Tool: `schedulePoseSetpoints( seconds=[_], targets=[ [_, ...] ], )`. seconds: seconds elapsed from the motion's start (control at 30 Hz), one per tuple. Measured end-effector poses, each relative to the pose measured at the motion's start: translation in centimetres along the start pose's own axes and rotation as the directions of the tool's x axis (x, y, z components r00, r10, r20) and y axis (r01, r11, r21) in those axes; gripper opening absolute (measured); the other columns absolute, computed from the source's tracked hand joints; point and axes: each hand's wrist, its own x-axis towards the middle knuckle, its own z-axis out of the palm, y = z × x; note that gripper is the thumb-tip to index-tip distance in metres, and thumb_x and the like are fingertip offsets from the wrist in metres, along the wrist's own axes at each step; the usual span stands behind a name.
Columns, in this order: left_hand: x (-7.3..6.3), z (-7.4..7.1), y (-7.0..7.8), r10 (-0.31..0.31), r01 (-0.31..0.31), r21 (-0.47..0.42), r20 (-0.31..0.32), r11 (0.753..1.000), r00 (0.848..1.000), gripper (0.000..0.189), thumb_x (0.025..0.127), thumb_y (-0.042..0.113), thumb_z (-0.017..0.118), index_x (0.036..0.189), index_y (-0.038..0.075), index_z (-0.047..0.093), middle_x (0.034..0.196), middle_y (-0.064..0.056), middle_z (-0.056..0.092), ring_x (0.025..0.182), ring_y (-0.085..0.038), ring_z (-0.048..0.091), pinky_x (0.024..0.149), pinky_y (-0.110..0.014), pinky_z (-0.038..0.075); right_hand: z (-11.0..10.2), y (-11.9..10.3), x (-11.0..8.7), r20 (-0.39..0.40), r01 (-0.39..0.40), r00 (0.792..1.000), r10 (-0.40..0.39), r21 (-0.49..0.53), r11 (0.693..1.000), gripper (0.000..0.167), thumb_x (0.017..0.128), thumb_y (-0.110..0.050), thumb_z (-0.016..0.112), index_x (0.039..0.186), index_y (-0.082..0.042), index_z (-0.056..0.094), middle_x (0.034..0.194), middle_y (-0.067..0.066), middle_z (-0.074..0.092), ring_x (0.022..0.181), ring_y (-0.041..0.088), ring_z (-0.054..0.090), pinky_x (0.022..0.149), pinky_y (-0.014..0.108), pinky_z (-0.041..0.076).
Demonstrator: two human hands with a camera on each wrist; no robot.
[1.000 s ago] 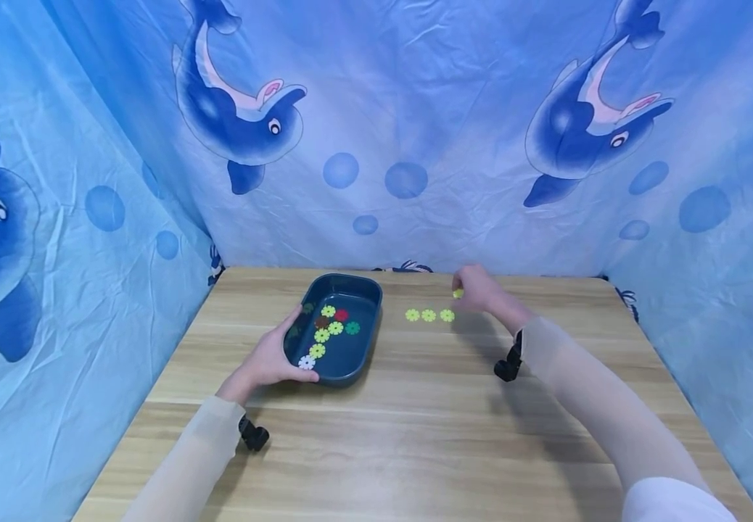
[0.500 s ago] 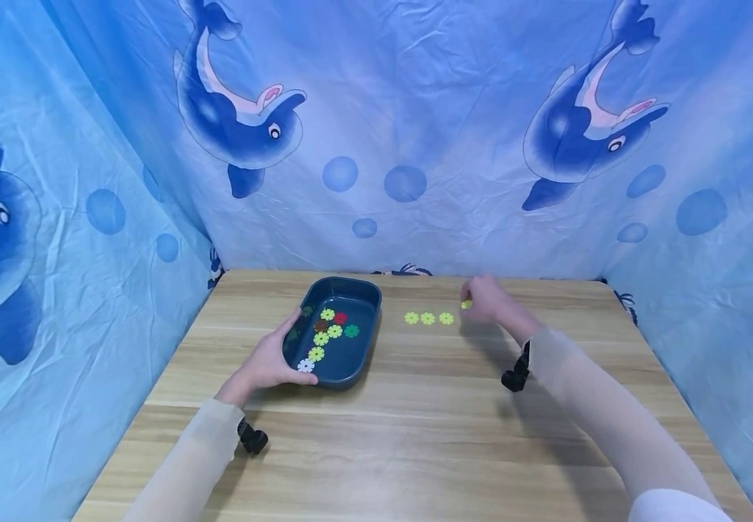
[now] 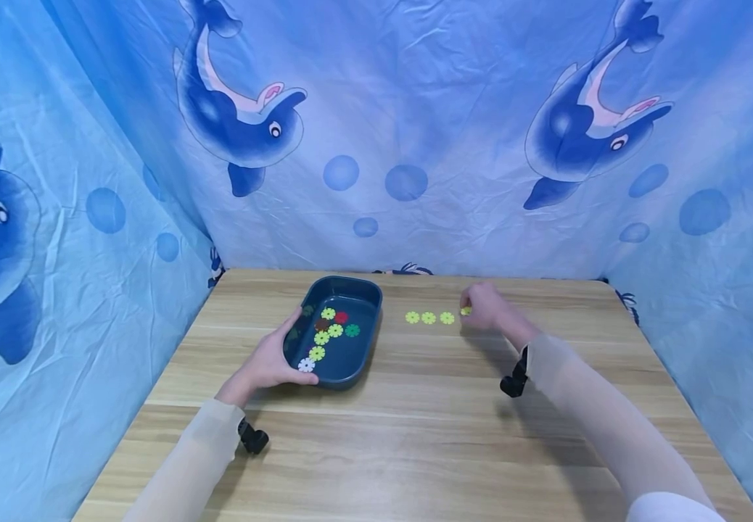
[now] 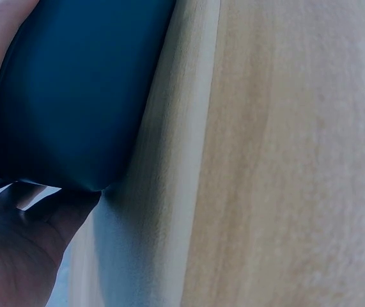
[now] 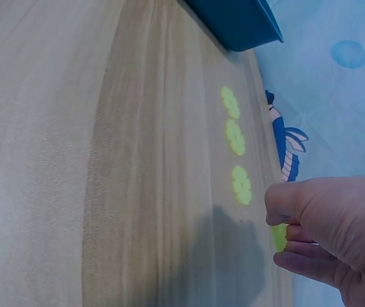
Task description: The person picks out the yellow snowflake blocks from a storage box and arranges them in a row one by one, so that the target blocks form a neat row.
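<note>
My left hand (image 3: 270, 361) grips the near left corner of a dark blue plastic tray (image 3: 358, 355), its thumb along the near side. Inside the tray lie several flower-shaped discs: yellow ones (image 3: 321, 338), a white one (image 3: 306, 365), and red, brown and green ones. To the tray's right, three yellow flower discs (image 3: 429, 317) lie flat in a row on the table. Just past the row's right end, my right hand (image 3: 486, 306) pinches another yellow flower disc (image 5: 279, 237) between thumb and fingers, close over the wood. The fingers partly hide this disc.
The wooden table (image 3: 402, 449) ends at the back against a blue curtain (image 3: 376, 196) printed with dolphins. More of this curtain hangs at both sides. A black wrist camera (image 3: 513, 380) hangs under each forearm.
My right hand has moved slightly right and down toward the table, carrying the yellow flower disc into line with the row. My left hand and the tray have stayed put.
</note>
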Motion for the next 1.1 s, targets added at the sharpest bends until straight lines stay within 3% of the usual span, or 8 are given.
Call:
schedulePoseSetpoints(
  seconds=[0.33,1.1],
  targets=[
    [-0.3,0.3,-0.3,-0.017,0.017,0.007,0.008,1.0,1.0,0.142,0.067,0.045,0.101,0.173,0.019,0.01,0.174,-0.022,0.028,0.154,-0.047,0.037,0.123,-0.07,0.035,1.5,0.2,-0.4,0.035,-0.024,0.999,0.025,-0.02,1.0,0.021,0.082,-0.006,0.076,0.102,0.001,0.077,0.102,0.014,0.077,0.093,0.027,0.071,0.088,0.048,0.062],
    [0.3,0.0,-0.1,-0.008,0.008,-0.025,0.007,1.0,1.0,0.143,0.066,0.04,0.103,0.173,0.019,0.01,0.174,-0.022,0.027,0.154,-0.047,0.037,0.123,-0.069,0.036,2.7,0.4,0.2,-0.011,-0.027,1.0,0.027,0.007,1.0,0.031,0.076,0.001,0.071,0.106,0.006,0.077,0.108,0.023,0.078,0.078,0.02,0.066,0.088,0.048,0.064]
  ],
)
